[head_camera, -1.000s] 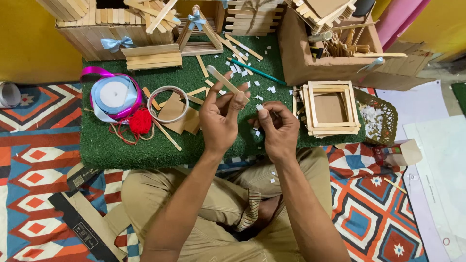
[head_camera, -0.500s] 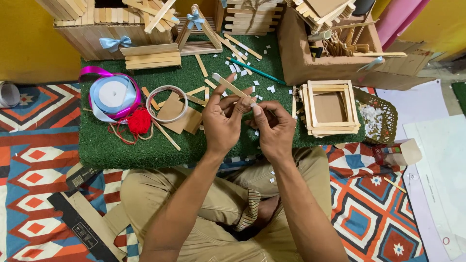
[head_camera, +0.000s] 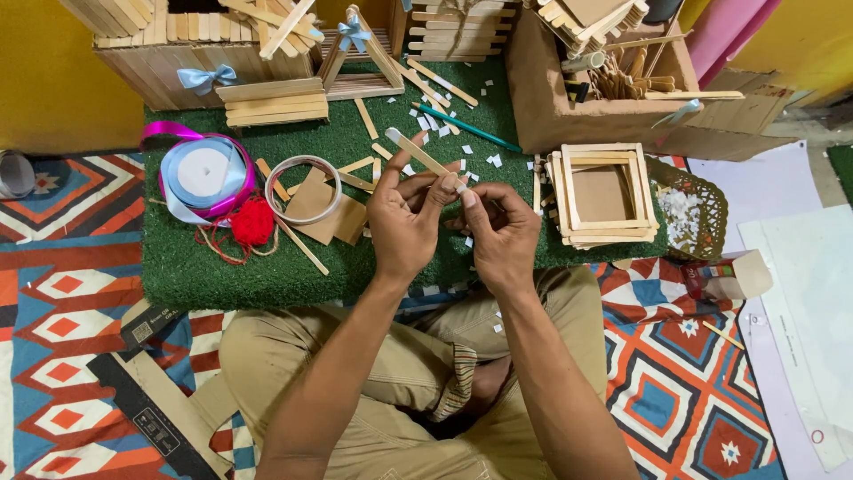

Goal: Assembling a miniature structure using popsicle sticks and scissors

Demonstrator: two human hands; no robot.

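Note:
My left hand (head_camera: 404, 222) holds a flat wooden craft stick (head_camera: 419, 154) that slants up and to the left above the green turf mat (head_camera: 222, 267). My right hand (head_camera: 502, 233) is beside it, its thumb and forefinger pinched at the stick's lower end, where a small white bit shows. Both hands hover above the mat's front edge, over my crossed legs in tan trousers.
On the mat lie ribbon spools (head_camera: 203, 173), red yarn (head_camera: 252, 220), a tape ring (head_camera: 303, 188), cardboard pieces, loose sticks, white paper scraps and a teal pencil (head_camera: 466, 128). A square stick frame (head_camera: 601, 196) sits right. Stick-built houses and a cardboard box (head_camera: 595, 98) stand behind.
My right hand has risen and closed in on the stick's lower end. The left hand has kept hold of the stick, shifting it slightly.

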